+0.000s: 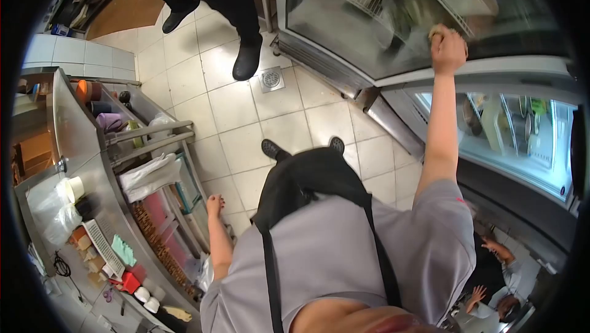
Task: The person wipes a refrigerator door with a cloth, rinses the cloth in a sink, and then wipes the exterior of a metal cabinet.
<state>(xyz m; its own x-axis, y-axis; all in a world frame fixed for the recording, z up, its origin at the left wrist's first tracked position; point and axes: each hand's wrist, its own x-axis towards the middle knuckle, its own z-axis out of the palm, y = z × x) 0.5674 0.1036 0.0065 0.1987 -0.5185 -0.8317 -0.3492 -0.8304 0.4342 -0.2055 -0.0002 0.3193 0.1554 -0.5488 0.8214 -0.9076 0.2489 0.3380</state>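
My right hand (447, 49) is raised and closed on a small yellowish cloth or sponge (437, 29), pressed against the glass door (344, 19) of a display fridge. The door stands swung open over the tiled floor. My left hand (215, 205) hangs at my side, fingers loosely apart and holding nothing, close to the lower shelves of a steel counter (80, 142). I wear a grey shirt and a black apron; my two black shoes (271, 148) show below.
Another person's legs and black shoes (247, 59) stand on the tiles at the top, near a floor drain (270, 79). The counter holds cups, bags and small containers. The glass-fronted fridge cabinet (522, 142) runs along the right. A further person's hands (478, 295) show at bottom right.
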